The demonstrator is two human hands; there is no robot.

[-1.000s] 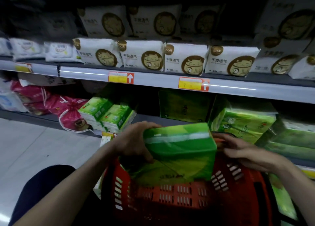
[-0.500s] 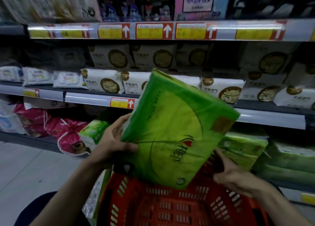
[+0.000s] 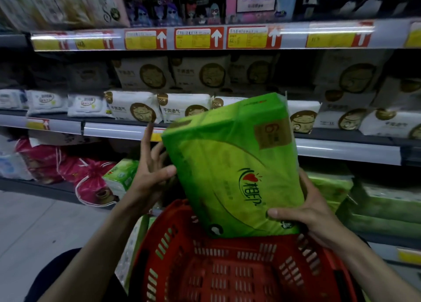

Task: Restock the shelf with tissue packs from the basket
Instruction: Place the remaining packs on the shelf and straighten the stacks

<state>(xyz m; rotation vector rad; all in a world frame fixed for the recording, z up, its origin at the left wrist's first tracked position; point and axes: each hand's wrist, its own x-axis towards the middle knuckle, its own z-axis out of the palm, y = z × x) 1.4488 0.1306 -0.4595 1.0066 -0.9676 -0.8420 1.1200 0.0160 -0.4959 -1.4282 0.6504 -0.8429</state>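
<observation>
We hold a glossy green tissue pack [image 3: 230,165] tilted above the red basket [image 3: 227,267], in front of the shelf [image 3: 114,130]. Our left hand [image 3: 150,176] is spread, fingers straight, thumb against the pack's left edge. Our right hand [image 3: 312,212] grips its lower right corner, thumb across the front. The pack bears a red heart logo [image 3: 250,178] and a brown square [image 3: 272,131] marked "6".

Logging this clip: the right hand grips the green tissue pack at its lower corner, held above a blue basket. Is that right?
Not quite. The head view shows the basket is red, not blue. The rest stands: the right hand grips the green tissue pack at its lower corner, held above that basket.
</observation>
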